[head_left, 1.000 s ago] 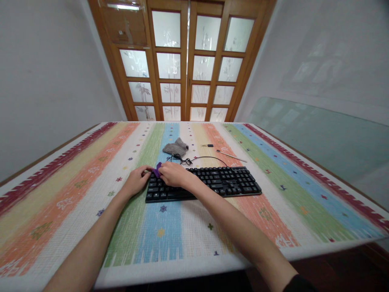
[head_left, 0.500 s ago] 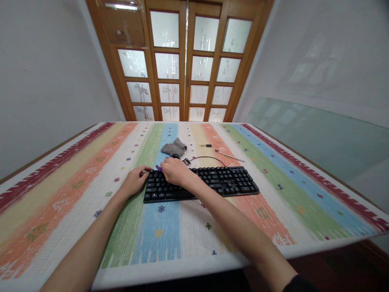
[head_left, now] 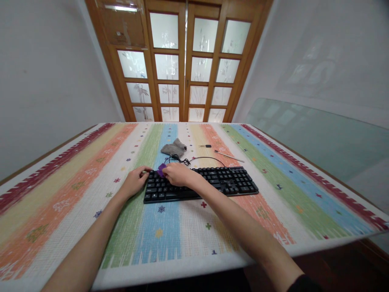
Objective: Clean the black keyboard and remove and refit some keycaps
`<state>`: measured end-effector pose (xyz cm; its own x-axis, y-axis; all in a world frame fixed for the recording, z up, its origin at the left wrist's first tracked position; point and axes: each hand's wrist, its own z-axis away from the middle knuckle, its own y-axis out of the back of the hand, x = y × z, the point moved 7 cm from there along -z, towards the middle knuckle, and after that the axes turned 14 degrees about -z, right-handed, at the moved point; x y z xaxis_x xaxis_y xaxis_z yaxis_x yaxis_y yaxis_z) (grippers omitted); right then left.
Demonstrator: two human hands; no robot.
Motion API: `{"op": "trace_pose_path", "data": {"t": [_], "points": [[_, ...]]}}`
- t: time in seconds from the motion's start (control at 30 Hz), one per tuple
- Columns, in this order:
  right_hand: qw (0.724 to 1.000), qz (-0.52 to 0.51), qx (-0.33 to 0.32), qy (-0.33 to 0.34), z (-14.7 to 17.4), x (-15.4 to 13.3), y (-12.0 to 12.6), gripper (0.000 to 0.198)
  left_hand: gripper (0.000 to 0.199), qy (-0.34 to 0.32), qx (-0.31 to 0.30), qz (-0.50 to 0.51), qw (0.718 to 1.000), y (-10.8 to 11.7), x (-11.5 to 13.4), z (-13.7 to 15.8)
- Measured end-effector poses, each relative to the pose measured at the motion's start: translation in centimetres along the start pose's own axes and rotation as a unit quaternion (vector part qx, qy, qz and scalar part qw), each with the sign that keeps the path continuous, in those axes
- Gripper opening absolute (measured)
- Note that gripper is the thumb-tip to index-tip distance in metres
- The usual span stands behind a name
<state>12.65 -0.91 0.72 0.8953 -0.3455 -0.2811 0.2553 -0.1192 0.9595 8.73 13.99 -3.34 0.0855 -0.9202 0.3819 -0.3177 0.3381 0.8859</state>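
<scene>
A black keyboard point(head_left: 226, 180) lies across the striped cloth, its left part under my right hand. My right hand point(head_left: 178, 174) is closed on a small flat purple piece point(head_left: 161, 170), whose exact kind I cannot make out. The purple piece is over the keys near the keyboard's upper left. At the keyboard's upper left corner, my left hand point(head_left: 136, 178) holds the edge with thumb and fingers. Behind my right hand runs the black cable point(head_left: 184, 161), bunched in loops.
A crumpled grey cloth point(head_left: 174, 149) lies beyond the keyboard. To its right are a small brush with a black end point(head_left: 208, 146) and a thin stick-like brush point(head_left: 229, 156). The striped tablecloth point(head_left: 73, 202) covers the table; wooden glazed doors point(head_left: 185, 61) stand behind it.
My right hand has moved slightly toward me and tilted, so more of the purple piece and the cable shows. My left hand stays at the keyboard's corner.
</scene>
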Motion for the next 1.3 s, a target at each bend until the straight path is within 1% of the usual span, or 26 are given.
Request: {"op": "trace_pose_path", "data": {"t": [0.07, 0.17, 0.27, 0.33, 0.57, 0.7, 0.77, 0.87, 0.9, 0.97, 1.03, 1.07, 1.1, 1.17, 1.23, 1.3], "points": [[1.0, -0.02, 0.006, 0.005, 0.2, 0.4, 0.0, 0.022, 0.035, 0.001, -0.001, -0.002, 1.0, 0.0, 0.0, 0.0], [0.998, -0.045, 0.045, -0.005, 0.6, 1.2, 0.1, 0.02, 0.036, 0.001, -0.003, -0.001, 1.0, 0.0, 0.1, 0.1], [0.995, -0.053, 0.085, -0.017, 1.2, 1.8, 0.2, 0.021, 0.036, 0.001, -0.006, 0.001, 1.0, -0.1, 0.0, 0.0], [0.994, -0.05, 0.092, -0.022, 1.5, 1.8, 0.0, 0.022, 0.036, 0.003, -0.004, 0.002, 1.0, -0.1, 0.0, 0.0], [0.996, -0.011, 0.066, -0.051, 1.8, 1.2, -0.4, 0.026, 0.036, 0.004, -0.002, 0.0, 1.0, -0.1, -0.2, 0.0], [0.998, 0.004, 0.06, -0.028, 1.8, 0.9, -0.2, 0.026, 0.035, 0.001, 0.0, -0.007, 1.0, -0.1, -0.1, 0.0], [0.999, 0.005, 0.042, -0.011, 1.8, 0.9, 0.0, 0.025, 0.035, 0.002, 0.001, -0.01, 1.0, -0.1, -0.1, 0.0], [1.0, 0.014, 0.018, -0.02, 2.3, 1.2, 0.8, 0.022, 0.037, 0.005, -0.002, -0.008, 1.0, -0.1, 0.0, 0.0], [0.999, 0.024, 0.029, -0.031, 2.6, 1.4, 1.3, 0.023, 0.037, 0.006, -0.004, -0.007, 1.0, -0.1, 0.0, 0.0], [0.995, 0.042, 0.081, -0.048, 3.1, 1.7, 2.7, 0.025, 0.037, 0.007, -0.008, -0.011, 1.0, -0.1, 0.0, 0.0], [0.99, 0.045, 0.129, -0.043, 3.3, 1.7, 3.4, 0.026, 0.037, 0.007, -0.007, -0.016, 1.0, -0.1, 0.0, 0.0], [0.989, 0.041, 0.138, -0.032, 3.3, 1.6, 3.4, 0.025, 0.037, 0.007, -0.006, -0.018, 1.0, -0.1, 0.0, 0.0], [0.99, 0.036, 0.132, -0.018, 3.1, 1.5, 2.9, 0.024, 0.037, 0.007, -0.005, -0.02, 1.0, -0.1, -0.1, 0.0], [0.994, 0.025, 0.102, -0.001, 2.6, 1.6, 1.6, 0.022, 0.037, 0.005, -0.004, -0.023, 1.0, 0.0, -0.1, 0.0], [0.997, 0.016, 0.072, -0.003, 2.2, 1.8, 0.4, 0.024, 0.037, 0.004, -0.004, -0.025, 1.0, 0.0, -0.1, 0.0], [0.998, 0.01, 0.059, -0.008, 2.0, 1.8, -0.2, 0.025, 0.037, 0.003, -0.003, -0.025, 1.0, 0.1, 0.0, 0.0]]}}
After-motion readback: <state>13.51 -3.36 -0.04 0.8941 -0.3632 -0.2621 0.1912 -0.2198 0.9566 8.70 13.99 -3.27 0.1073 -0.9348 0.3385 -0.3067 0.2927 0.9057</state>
